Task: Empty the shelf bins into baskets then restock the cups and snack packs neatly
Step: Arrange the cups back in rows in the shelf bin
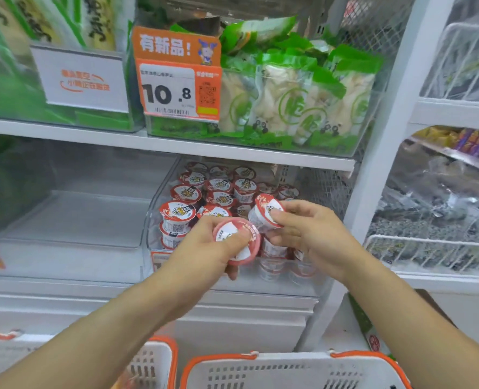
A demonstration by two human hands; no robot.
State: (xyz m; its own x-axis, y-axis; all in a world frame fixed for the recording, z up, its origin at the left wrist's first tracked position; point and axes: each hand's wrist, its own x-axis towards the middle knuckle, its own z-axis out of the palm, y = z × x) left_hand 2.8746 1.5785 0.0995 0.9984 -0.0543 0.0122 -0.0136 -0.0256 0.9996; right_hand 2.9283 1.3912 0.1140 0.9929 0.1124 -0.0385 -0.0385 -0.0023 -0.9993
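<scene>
White shelf, clear plastic bin [159,192]; left hand [204,248], right hand [308,234] each grasp round foil-lidded cup.

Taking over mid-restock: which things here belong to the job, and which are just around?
Job:
- red-lidded cup in left hand
- red-lidded cup in right hand
- clear cup bin
- green snack packs
- white orange-rimmed basket

Around:
- orange price tag
- white wire rack

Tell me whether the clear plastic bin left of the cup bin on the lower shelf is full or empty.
Empty, as far as visible: the clear plastic bin shows only bare floor and walls, while the neighbouring cup bin holds red-lidded cups.
</scene>
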